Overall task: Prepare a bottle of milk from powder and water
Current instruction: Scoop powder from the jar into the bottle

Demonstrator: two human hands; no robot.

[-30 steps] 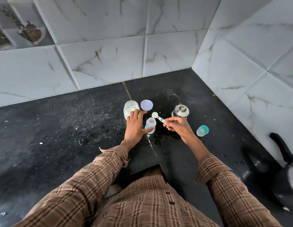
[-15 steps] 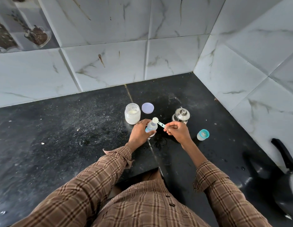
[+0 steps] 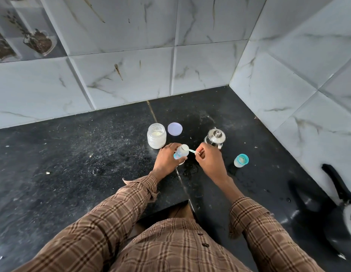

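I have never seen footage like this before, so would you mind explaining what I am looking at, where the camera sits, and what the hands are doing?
There is no machine here: a person in a checked shirt wears a wide-angle camera on the head, looking down at their own hands over a dark counter in a tiled corner. The left hand grips a small baby bottle, tilted. The right hand pinches a small scoop, its bowl at the bottle's mouth. Behind the left hand stands an open jar of white powder, with its lid lying flat beside it. A steel pot with a lid stands behind the right hand, and a teal-rimmed cap to its right. A dark handled pan sits at the far right edge.
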